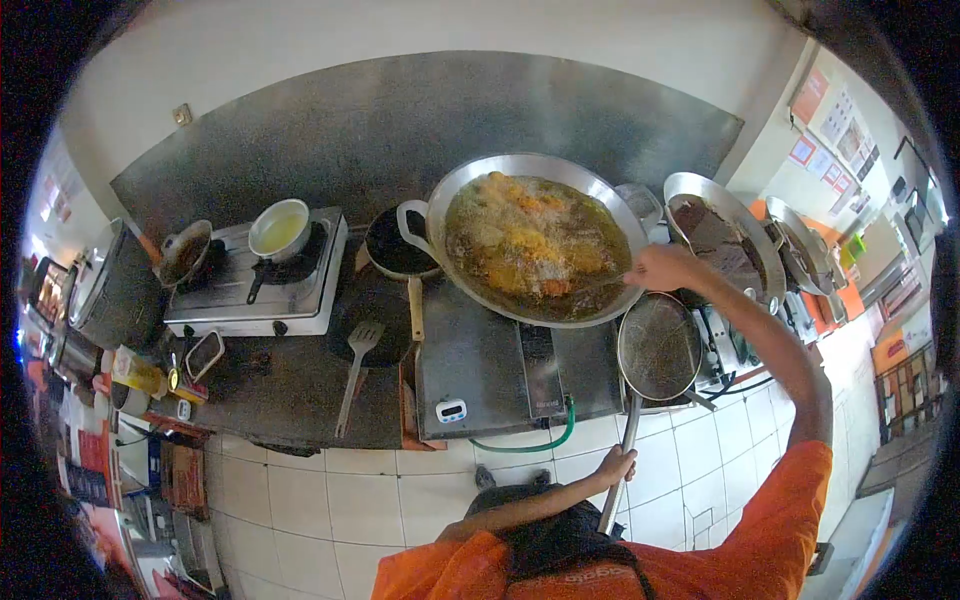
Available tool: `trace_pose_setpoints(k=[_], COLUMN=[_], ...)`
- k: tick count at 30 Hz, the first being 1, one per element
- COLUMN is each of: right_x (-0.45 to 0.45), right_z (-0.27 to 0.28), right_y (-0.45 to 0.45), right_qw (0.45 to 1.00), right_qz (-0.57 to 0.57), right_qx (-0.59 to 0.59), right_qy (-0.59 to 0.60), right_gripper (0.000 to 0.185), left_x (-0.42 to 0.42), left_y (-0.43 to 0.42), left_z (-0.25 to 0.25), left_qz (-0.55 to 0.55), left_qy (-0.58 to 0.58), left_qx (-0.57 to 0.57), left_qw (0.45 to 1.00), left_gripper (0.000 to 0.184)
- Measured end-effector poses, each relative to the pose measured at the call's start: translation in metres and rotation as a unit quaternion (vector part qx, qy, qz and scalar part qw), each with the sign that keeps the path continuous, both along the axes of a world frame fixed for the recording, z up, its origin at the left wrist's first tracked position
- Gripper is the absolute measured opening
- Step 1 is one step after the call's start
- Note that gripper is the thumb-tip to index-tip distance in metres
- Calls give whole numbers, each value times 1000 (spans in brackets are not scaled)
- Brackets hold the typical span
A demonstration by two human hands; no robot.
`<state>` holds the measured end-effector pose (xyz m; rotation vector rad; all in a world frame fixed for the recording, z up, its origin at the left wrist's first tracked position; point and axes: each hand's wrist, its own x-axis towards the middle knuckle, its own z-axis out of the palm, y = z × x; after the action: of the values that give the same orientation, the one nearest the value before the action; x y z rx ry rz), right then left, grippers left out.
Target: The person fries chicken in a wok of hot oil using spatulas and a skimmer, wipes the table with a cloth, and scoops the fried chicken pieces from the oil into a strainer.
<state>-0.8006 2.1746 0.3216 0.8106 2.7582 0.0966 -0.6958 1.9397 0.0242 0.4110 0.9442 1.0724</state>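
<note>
My left hand [615, 467] is closed around the long metal handle of a round wire-mesh strainer [659, 348]. The strainer hangs in front of the stove, just below the wok's right edge. My right hand [662, 270] is closed at the right rim of a large wok [470, 290]. From it a thin utensil seems to reach into the oil; its working end is hidden by the food. Golden-brown food [525, 245] is frying in bubbling oil inside the wok.
A two-burner stove [250, 322] at the left bears a small pot [281, 228]. A slotted spatula [362, 345], a phone [205, 355] and a white timer [452, 411] lie on the counter. Another big pan [690, 183] stands to the right. A green hose [530, 448] runs along the front.
</note>
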Motion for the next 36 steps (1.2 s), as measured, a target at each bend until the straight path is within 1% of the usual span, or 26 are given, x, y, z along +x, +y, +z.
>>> trace_pose_setpoints(k=[4, 7, 10, 13, 16, 19, 22, 25, 27, 29, 30, 31, 32, 34, 36], right_x=[14, 24, 44, 47, 34, 26, 12, 3, -1, -3, -2, 1, 5, 3, -13], right_z=[43, 71, 61, 48, 38, 14, 3, -19, -2, 17, 22, 22, 17, 4, -9], right_y=[11, 4, 39, 59, 56, 84, 91, 106, 105, 106, 109, 116, 128, 134, 107], right_qw=[996, 993, 982, 979, 976, 981, 983, 980, 980, 979, 978, 976, 973, 977, 991], right_qz=[-25, -50, -46, -3, 23, 8, 29, 11, -1, -14, -9, 3, 22, 41, 34], right_qx=[23, 91, 174, 197, 216, 186, 176, 196, 193, 190, 189, 189, 192, 176, 121], right_qy=[-87, -61, -63, -57, -27, -55, -34, -17, -38, -69, -86, -106, -124, -113, -49], right_gripper=[38, 35, 33, 33, 32, 30, 31, 32, 32, 32, 33, 33, 33, 33, 35], left_x=[-7, -5, -1, 2, 0, -5, -14, -16, -12, -12, -14, -13, -15, -23, -20], left_y=[-2, 0, 0, 2, 1, -2, -3, -3, 1, 7, 6, 3, 0, 1, 4], left_z=[8, 0, -9, -12, -11, -6, 1, 6, -10, -20, -19, -18, -10, 4, -1], left_qz=[-38, -40, -37, -39, -36, -35, -35, -22, -14, -39, -51, -20, -22, -27, -28], left_qy=[9, 17, 12, 22, 35, 38, 53, 70, 65, 52, 44, 40, 42, 50, 57], left_qx=[13, 28, 34, 26, 20, 31, 35, 21, 30, 31, 30, 32, 32, 38, 30], left_qw=[999, 999, 999, 999, 999, 998, 997, 997, 997, 997, 997, 998, 998, 998, 998], left_gripper=[21, 19, 19, 19, 21, 24, 24, 22, 22, 23, 24, 24, 24, 24, 22])
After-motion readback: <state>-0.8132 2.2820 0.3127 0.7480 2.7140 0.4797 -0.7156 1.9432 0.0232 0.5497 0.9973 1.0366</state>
